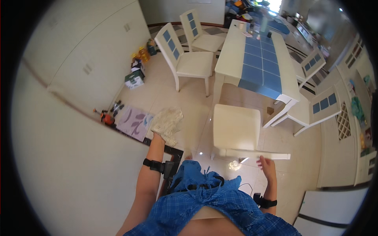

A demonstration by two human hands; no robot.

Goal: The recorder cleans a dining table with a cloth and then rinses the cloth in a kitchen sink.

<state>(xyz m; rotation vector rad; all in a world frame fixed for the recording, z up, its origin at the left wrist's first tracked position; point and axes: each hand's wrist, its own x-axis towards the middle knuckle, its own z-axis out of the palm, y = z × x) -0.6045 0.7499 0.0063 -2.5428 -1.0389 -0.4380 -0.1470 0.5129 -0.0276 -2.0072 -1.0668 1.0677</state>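
Note:
A crumpled cream cloth hangs over my left hand and hides its fingers. That hand is held out to the left, above the floor near a patterned mat. My right hand holds nothing and is beside the top rail of a white chair's backrest. Its fingers are slightly bent and apart; whether they touch the rail I cannot tell. The chair's pale seat faces away from me, toward the table. Dark straps with small devices are on both my forearms.
A white dining table with a blue tiled strip stands ahead, with several white chairs around it. By the left wall are a purple-grey mat, an orange sprayer and boxes. A cabinet lines the right.

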